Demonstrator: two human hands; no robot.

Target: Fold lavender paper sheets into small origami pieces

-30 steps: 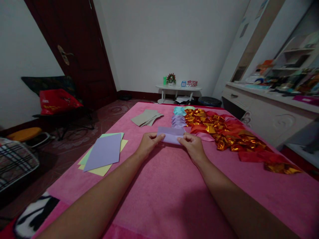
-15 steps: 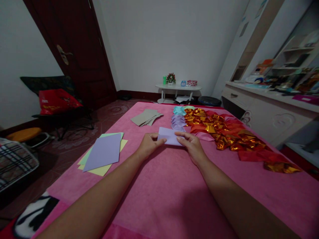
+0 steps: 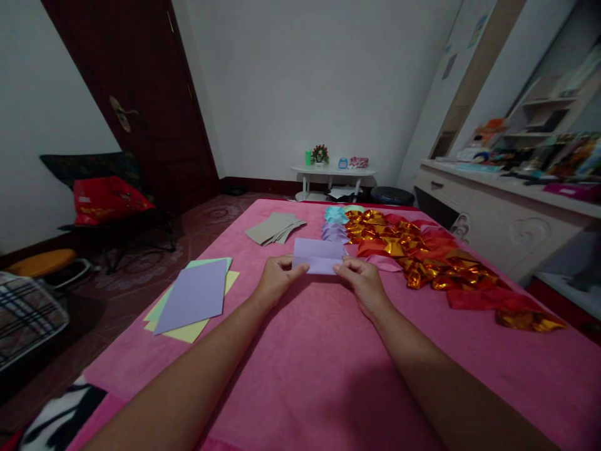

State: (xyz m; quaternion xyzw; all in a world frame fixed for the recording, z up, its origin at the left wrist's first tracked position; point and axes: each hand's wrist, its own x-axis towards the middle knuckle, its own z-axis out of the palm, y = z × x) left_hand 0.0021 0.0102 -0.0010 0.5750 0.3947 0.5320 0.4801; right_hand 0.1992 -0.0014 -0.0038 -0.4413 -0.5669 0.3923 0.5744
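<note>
Between my hands is a small sheet of purple paper (image 3: 318, 254) with a crease running across it, its lower flap tilted toward me. My left hand (image 3: 278, 275) pinches its left edge with thumb and fingers. At the lower right corner, my right hand (image 3: 362, 280) pinches the paper in the same way. Just beyond the sheet lie folded purple paper pieces (image 3: 334, 233) and folded light-blue pieces (image 3: 336, 215). To their right spread many folded gold foil pieces (image 3: 417, 270) and red pieces (image 3: 472, 297).
A pink cloth (image 3: 300, 363) covers the table. Purple, green and yellow sheets (image 3: 195, 297) lie stacked at left, and grey paper sheets (image 3: 275, 228) sit farther back. A white side table (image 3: 333, 170) stands by the wall, a dresser (image 3: 498, 200) at right, a red bag (image 3: 107, 200) on a chair.
The purple paper has opened somewhat along its crease, showing an upper panel and a lower flap. My right fingers have shifted down to its lower corner. The view has tilted slightly.
</note>
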